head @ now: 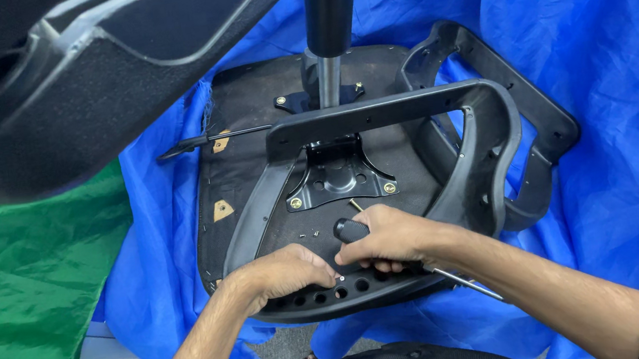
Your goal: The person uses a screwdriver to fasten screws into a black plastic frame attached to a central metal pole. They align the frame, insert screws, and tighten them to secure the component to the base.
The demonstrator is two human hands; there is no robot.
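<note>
— Armrest frame (377, 114), the black plastic one: where does it sit?

— It lies on the underside of an upturned office chair seat (243, 99), spanning from the near edge up toward the middle. Its near bar, the one with a row of round holes (326, 294), is at the seat's front edge, right under both hands.

— What are the hands doing?

— The left hand (286, 273) is curled down over the holed bar, fingers closed on its upper edge. The right hand (393, 236) is wrapped around a screwdriver (351, 229); its black handle knob sticks out beside the thumb, and the thin metal shaft shows below the wrist, running off to the lower right. Whether the tip touches anything, I cannot tell.

— What else is on the seat?

— A black metal mounting plate (340, 177) with brass-coloured bolts at its corners, and the gas lift column (331, 13) rising from it toward the camera. A loose brass-coloured screw (355, 204) lies just above the right hand. A slim lever (200, 143) pokes out on the seat's left side.

— And around it?

— A second armrest frame (542, 117) rests to the right, partly behind the first. Everything lies on a blue sheet (622, 164); a green sheet (16, 310) is at the left. A dark chair part (37, 93) fills the upper left, close to the camera.
</note>
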